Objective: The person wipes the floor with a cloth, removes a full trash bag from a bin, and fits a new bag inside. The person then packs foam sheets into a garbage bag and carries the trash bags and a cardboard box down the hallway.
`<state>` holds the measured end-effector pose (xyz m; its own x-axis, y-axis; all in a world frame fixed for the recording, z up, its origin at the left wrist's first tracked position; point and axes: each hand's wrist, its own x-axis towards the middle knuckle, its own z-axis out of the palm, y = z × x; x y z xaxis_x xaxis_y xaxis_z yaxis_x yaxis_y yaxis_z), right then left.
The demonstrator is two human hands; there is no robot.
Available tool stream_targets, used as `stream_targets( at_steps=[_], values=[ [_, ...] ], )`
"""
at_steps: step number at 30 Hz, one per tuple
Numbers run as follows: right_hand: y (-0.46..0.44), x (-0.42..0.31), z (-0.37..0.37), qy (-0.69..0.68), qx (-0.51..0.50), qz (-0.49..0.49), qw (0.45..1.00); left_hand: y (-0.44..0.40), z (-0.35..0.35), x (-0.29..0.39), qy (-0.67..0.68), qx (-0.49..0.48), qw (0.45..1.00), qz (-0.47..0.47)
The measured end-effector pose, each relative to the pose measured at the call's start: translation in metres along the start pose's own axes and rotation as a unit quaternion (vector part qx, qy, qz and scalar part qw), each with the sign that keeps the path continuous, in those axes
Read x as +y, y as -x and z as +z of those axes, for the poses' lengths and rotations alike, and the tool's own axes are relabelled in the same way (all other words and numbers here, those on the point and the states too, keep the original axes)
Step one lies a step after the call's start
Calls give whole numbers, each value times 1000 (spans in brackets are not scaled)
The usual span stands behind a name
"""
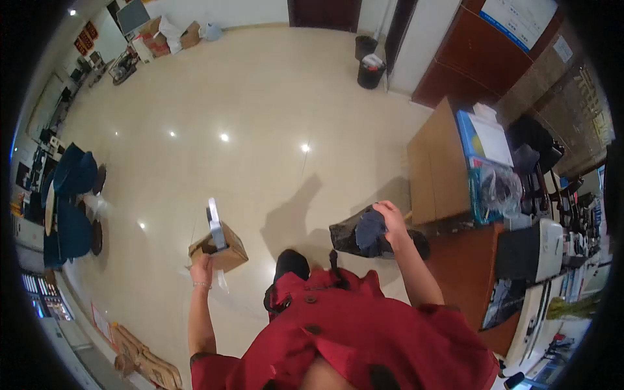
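My left hand [202, 265] is closed on the near edge of a small open cardboard box [233, 259]. A flat grey-white strip-like object [215, 224] sticks up out of the box; its kind is unclear. My right hand [391, 224] is closed on a bunched dark blue-grey cloth [370, 233]. The cloth hangs over or against a black, shiny, bag-like container [342, 238], and I cannot tell whether they touch. My thumb and some fingertips are hidden behind the cloth.
A large cardboard box [439, 172] stands on the right beside a wooden desk [458, 270] with a printer [550, 250]. Blue chairs [75, 169] are at the left. Far back are black bins [370, 75] by the door and boxes and bags [170, 36] along the wall.
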<state>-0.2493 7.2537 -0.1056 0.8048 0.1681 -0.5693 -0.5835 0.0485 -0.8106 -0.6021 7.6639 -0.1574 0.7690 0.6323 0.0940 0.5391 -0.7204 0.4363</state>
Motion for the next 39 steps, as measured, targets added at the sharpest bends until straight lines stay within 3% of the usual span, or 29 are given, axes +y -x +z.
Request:
stream_targets(
  at_steps=[4,8,11,13,21,26,29,31,37,39],
  values=[
    [-75,-46,17,-46,-12,-32,998,-101,17,4,-48,-18,999,6],
    [-136,-88,36,-90,72,-20,993,-236,50,6,-49,-30,995,78],
    [-181,-105,33,-105,101,-41,989,-338,79,43,-57,-69,989,114],
    [-203,-123,38,-114,112,-53,986,-409,99,66,-17,-81,976,200],
    [-336,-206,58,-178,145,-77,970,-659,203,204,-45,-161,951,259],
    [-458,-279,63,-179,165,-34,969,-769,268,270,-68,-189,945,259],
    [-518,-300,48,-155,153,-11,976,-815,272,315,-51,-212,944,250],
    [-547,-328,40,-143,150,-29,978,-847,289,330,-12,-172,947,272],
    [-631,-395,17,-101,232,19,967,-956,357,365,-26,-188,932,308],
    [-663,-406,11,-153,231,30,961,-998,386,381,-24,-197,926,321]
  ],
)
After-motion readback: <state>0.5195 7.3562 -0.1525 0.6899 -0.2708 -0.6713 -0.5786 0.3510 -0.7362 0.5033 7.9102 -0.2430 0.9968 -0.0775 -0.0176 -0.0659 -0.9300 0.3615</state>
